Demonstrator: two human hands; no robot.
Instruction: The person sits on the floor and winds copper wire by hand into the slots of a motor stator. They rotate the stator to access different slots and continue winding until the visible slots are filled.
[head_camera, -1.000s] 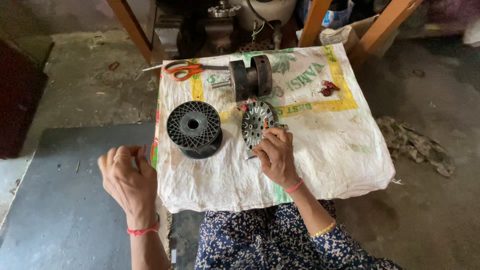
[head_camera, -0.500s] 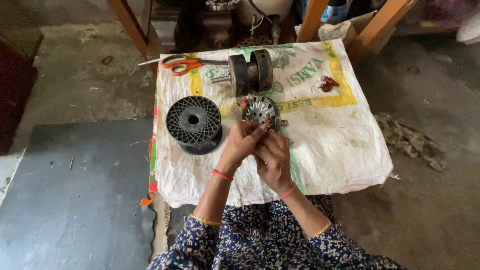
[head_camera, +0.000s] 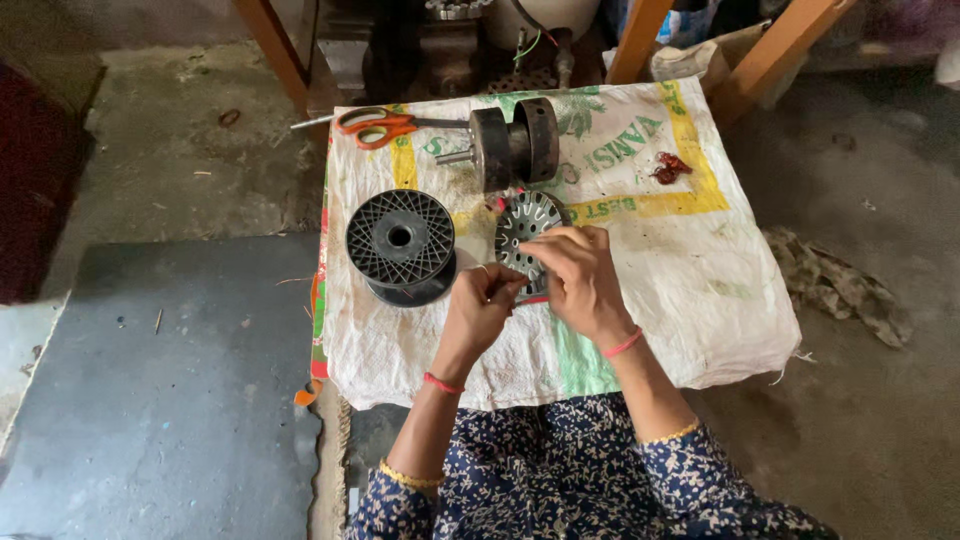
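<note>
Near the centre of the frame both hands meet over a round slotted metal disc (head_camera: 527, 225) that lies on a white woven sack (head_camera: 700, 290) spread as a work cloth. The right hand (head_camera: 580, 280) covers the disc's lower right edge with fingers curled down on it; the left hand (head_camera: 483, 305) is pinched together at the disc's lower left rim, on something too small to make out. Both hands look closed on the disc, though the exact grip is hidden.

As a judgement: the slots look thin-edged, so a slip of the pinching fingers could nick them, and whatever fine piece is pinched could snap or slide loose if pulled at an angle. The disc sits just beside a black ribbed spool (head_camera: 401, 243), to its left; a nudge could knock the two together. The dark metal cylinder with a shaft (head_camera: 512, 148), just above the disc, lies on its side and might roll on the soft sack. Orange-handled scissors (head_camera: 385, 124) lie at the upper left of the cloth, well apart from the hands.

The sack is a reused package: white, with a yellow band along its upper and right part, green printing and a green leaf motif near the top centre, and a green stripe running toward the lower edge
</note>
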